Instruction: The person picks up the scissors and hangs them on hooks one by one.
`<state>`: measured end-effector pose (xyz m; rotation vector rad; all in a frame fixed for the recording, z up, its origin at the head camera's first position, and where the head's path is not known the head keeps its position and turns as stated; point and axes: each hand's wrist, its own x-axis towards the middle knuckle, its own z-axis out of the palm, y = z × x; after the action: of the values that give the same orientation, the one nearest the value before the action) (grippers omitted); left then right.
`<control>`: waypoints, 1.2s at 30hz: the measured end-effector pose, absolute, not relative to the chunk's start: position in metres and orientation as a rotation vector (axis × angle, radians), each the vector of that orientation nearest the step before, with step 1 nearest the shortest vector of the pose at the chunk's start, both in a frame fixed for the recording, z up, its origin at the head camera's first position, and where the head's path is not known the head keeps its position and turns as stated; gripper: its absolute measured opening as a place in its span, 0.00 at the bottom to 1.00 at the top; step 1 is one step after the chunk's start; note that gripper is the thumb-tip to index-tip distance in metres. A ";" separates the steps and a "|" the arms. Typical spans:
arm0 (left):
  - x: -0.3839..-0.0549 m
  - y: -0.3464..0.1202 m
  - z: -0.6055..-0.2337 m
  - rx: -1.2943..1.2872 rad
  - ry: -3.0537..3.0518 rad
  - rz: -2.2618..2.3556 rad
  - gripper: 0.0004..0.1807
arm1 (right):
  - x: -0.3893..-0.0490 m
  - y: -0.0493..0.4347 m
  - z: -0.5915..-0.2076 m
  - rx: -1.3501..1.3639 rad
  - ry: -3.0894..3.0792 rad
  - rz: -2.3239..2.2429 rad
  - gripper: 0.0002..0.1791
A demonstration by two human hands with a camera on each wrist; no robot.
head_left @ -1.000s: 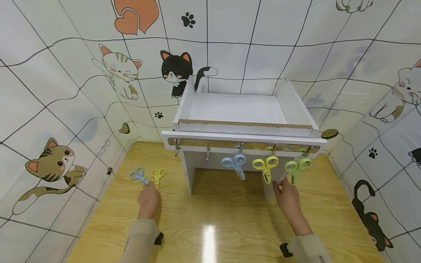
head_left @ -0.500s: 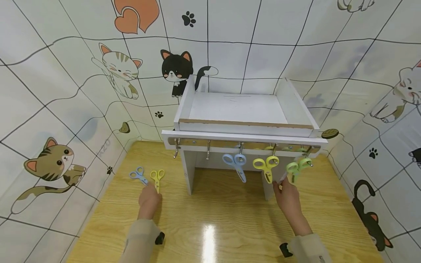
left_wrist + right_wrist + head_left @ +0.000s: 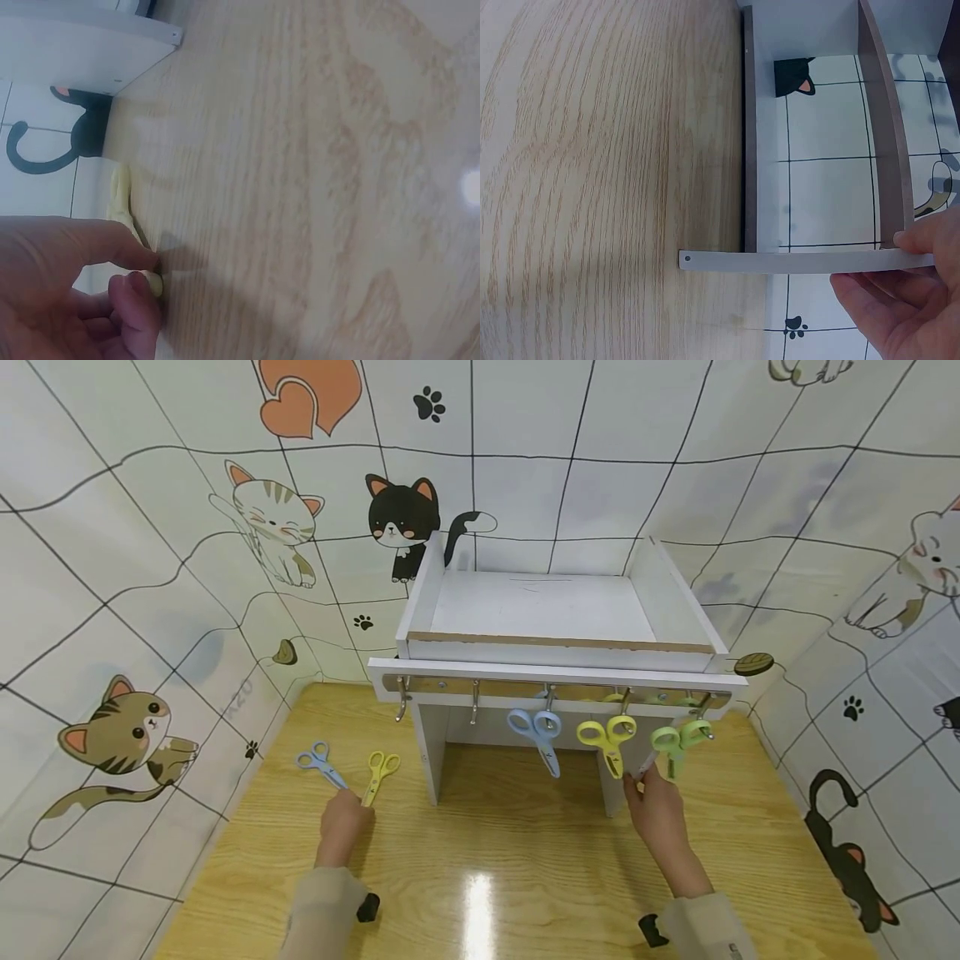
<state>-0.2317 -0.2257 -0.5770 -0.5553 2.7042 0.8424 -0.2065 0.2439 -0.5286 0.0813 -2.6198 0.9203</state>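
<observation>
At the left of the table, my left hand (image 3: 345,822) pinches the blade end of a pair of yellow scissors (image 3: 378,777) between thumb and fingers. Their handle rings point away from me, near the tabletop; in the left wrist view the scissors (image 3: 121,196) are partly hidden behind the thumb. Blue scissors (image 3: 322,765) lie just left of them, blades toward the hand. My right hand (image 3: 658,806) grips the front edge of the right side panel (image 3: 802,262) of a white shelf (image 3: 558,653), thumb on one side and fingers on the other.
From the shelf's front hook rail (image 3: 510,690) hang blue scissors (image 3: 544,745), yellow scissors (image 3: 611,750) and green scissors (image 3: 677,745). Two bare metal hooks, a left one (image 3: 402,700) and a right one (image 3: 474,703), jut out farther left. Cat-printed walls enclose the wooden table (image 3: 517,860).
The left hand has drawn slightly toward me and right. The yellow scissors have shifted right and tilted, farther from the blue pair on the table. The right hand stays on the panel.
</observation>
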 end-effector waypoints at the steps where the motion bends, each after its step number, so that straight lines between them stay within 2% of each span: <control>1: -0.232 -0.225 -0.577 -0.559 2.701 0.830 0.10 | -0.206 0.244 -0.529 0.085 -2.619 0.918 0.11; 9: -0.234 -0.221 -0.579 -0.509 2.713 0.722 0.18 | -0.206 0.243 -0.528 0.059 -2.643 0.903 0.12; 17: -0.230 -0.220 -0.577 -0.385 2.746 0.762 0.11 | -0.206 0.243 -0.527 0.050 -2.645 0.898 0.11; 27: -0.218 -0.228 -0.573 -0.327 2.419 1.512 0.13 | -0.208 0.243 -0.530 0.081 -2.627 0.895 0.11; 31: -0.213 -0.232 -0.549 -0.331 2.271 1.770 0.17 | -0.208 0.243 -0.529 0.074 -2.627 0.886 0.10; 36: -0.208 -0.230 -0.514 -0.296 2.250 1.967 0.12 | -0.206 0.243 -0.528 0.063 -2.646 0.890 0.11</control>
<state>-0.2082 -0.2301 -0.5136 -0.2961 2.2503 1.9673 -0.2057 0.2432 -0.5275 0.0630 -2.6460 0.8900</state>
